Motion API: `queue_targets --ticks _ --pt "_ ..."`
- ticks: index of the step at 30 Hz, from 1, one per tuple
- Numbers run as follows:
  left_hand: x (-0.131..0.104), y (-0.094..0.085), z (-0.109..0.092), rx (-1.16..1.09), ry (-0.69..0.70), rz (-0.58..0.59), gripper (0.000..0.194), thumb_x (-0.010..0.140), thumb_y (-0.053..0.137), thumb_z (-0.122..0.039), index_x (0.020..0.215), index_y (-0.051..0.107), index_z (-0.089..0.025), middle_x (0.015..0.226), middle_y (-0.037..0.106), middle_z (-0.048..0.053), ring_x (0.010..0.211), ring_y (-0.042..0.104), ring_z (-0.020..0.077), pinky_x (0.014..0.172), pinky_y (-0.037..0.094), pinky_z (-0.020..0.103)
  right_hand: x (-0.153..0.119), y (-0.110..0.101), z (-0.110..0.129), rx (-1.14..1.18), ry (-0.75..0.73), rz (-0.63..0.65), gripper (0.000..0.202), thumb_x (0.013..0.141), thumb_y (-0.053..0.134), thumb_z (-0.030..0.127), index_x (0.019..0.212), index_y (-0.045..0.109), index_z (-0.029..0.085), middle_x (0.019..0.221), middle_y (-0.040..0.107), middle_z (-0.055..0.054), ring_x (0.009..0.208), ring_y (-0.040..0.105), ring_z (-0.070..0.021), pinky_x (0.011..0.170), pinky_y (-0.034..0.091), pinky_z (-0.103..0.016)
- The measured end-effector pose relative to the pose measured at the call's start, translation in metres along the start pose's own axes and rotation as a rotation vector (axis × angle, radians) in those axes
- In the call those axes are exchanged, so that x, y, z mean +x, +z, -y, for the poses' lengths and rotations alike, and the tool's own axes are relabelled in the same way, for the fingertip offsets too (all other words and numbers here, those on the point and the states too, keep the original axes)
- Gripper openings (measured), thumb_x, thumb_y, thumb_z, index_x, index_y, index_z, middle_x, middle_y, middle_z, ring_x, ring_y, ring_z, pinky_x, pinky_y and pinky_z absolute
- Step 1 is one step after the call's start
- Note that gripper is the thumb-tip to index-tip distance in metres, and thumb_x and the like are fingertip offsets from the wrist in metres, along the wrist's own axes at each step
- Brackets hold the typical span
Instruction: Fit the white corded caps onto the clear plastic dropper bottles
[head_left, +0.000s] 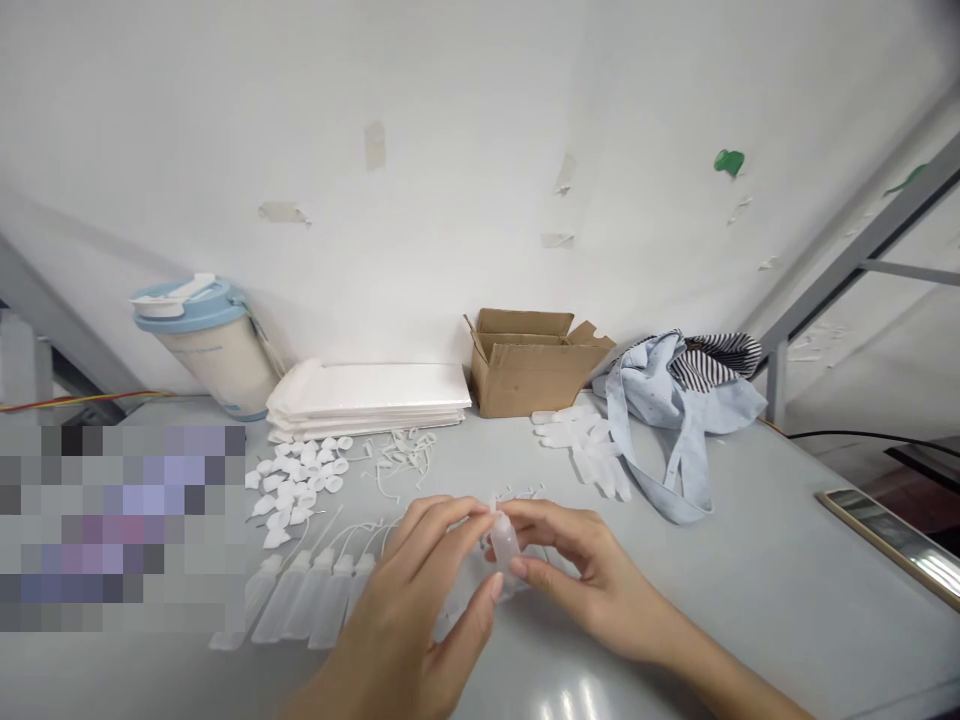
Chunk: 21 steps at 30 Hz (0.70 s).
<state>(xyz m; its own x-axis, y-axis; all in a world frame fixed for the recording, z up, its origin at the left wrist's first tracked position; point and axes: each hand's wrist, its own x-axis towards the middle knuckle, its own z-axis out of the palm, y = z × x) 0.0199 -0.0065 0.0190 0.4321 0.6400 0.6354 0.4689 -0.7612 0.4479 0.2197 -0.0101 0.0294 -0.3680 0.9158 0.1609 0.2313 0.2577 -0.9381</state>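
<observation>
Between the thumb and fingers of my right hand [592,575] is a small translucent bottle [505,545], held upright near the middle of the table. The fingertips of my left hand [420,590] pinch at the bottle's top; whatever small part they hold is hidden. Left of my left hand, several translucent bottles with thin tubes [285,595] lie in a row, partly covered by that hand. White caps [292,480] are piled behind them. Small white tube pieces [401,455] lie to the right of the caps. More small pieces show behind and beneath my hands.
At the back stand a blue-lidded cup [206,340], stacked white padded envelopes [375,395] and an open cardboard box [529,380]. Flat translucent bottles [589,450] lie before a light blue cloth bag [660,420]. A phone-like device [892,540] rests at the right edge.
</observation>
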Motion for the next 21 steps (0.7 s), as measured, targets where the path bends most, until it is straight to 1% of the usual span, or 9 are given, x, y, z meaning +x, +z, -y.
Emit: queue_targets --ticks 2,4,6,9,12,14,17,21 --pt "0.0001 0.0004 0.0009 0.052 0.075 0.008 0.038 0.089 0.049 -0.014 0.126 0.047 -0.018 0.113 0.059 0.012 0.107 0.053 0.0253 0.086 0.051 0.039 0.0003 0.0014 0.0008 0.209 0.064 0.042 0.033 0.086 0.061 0.023 0.119 0.058 0.027 0.107 0.068 -0.005 0.095 0.067 -0.019 0.084 0.052 -0.035" --pt "0.0001 0.0 0.0022 0.126 0.17 0.011 0.042 0.088 0.052 -0.014 0.129 0.046 -0.014 0.113 0.06 0.014 0.107 0.053 0.0273 0.086 0.05 0.041 0.0006 0.0019 0.0014 0.415 0.093 0.095 0.032 0.087 0.061 0.023 0.118 0.058 0.026 0.107 0.068 -0.006 0.092 0.068 -0.0184 0.083 0.052 -0.034" --pt "-0.0001 -0.001 0.0032 0.189 0.235 0.014 0.043 0.087 0.053 -0.016 0.13 0.047 -0.012 0.113 0.06 0.016 0.108 0.053 0.0291 0.085 0.05 0.042 0.001 0.0016 0.002 0.549 0.116 0.129 0.03 0.086 0.062 0.023 0.116 0.059 0.025 0.106 0.068 -0.006 0.09 0.069 -0.0183 0.083 0.052 -0.034" --pt "-0.0002 -0.0028 0.0029 0.198 0.258 0.031 0.043 0.086 0.055 -0.017 0.128 0.048 -0.01 0.114 0.06 0.017 0.11 0.051 0.0301 0.086 0.05 0.043 0.0018 0.0008 0.0027 0.623 0.144 0.125 0.028 0.085 0.064 0.024 0.113 0.061 0.021 0.099 0.07 -0.007 0.087 0.069 -0.019 0.084 0.051 -0.036" --pt "0.0006 -0.0043 0.0003 0.161 0.253 0.013 0.041 0.085 0.058 -0.015 0.125 0.051 -0.011 0.117 0.059 0.016 0.114 0.049 0.0291 0.09 0.049 0.042 0.0029 0.0006 0.0027 0.654 0.167 0.118 0.028 0.084 0.065 0.026 0.111 0.063 0.018 0.094 0.071 -0.007 0.084 0.07 -0.0192 0.084 0.051 -0.038" --pt "0.0019 -0.0047 -0.0017 0.14 0.255 -0.015 0.041 0.084 0.06 -0.013 0.124 0.051 -0.01 0.118 0.059 0.016 0.115 0.048 0.0283 0.093 0.048 0.041 0.0034 0.0013 0.0027 0.682 0.165 0.14 0.027 0.083 0.065 0.026 0.109 0.064 0.017 0.092 0.071 -0.008 0.082 0.07 -0.0194 0.082 0.051 -0.037" --pt "0.0043 -0.0041 -0.0035 0.112 0.267 -0.02 0.045 0.083 0.062 -0.015 0.125 0.049 -0.005 0.116 0.06 0.016 0.115 0.048 0.0271 0.094 0.048 0.038 0.003 0.0038 0.0037 0.742 0.168 0.18 0.026 0.082 0.066 0.023 0.107 0.066 0.016 0.09 0.071 -0.008 0.081 0.07 -0.0194 0.08 0.051 -0.035" --pt "0.0059 -0.0037 -0.0046 0.066 0.267 -0.007 0.05 0.078 0.062 -0.01 0.126 0.048 -0.006 0.115 0.061 0.014 0.114 0.048 0.0255 0.094 0.049 0.035 0.0 0.0085 0.0068 0.848 0.211 0.218 0.023 0.083 0.066 0.022 0.105 0.067 0.015 0.089 0.07 -0.008 0.082 0.069 -0.0188 0.079 0.05 -0.032"
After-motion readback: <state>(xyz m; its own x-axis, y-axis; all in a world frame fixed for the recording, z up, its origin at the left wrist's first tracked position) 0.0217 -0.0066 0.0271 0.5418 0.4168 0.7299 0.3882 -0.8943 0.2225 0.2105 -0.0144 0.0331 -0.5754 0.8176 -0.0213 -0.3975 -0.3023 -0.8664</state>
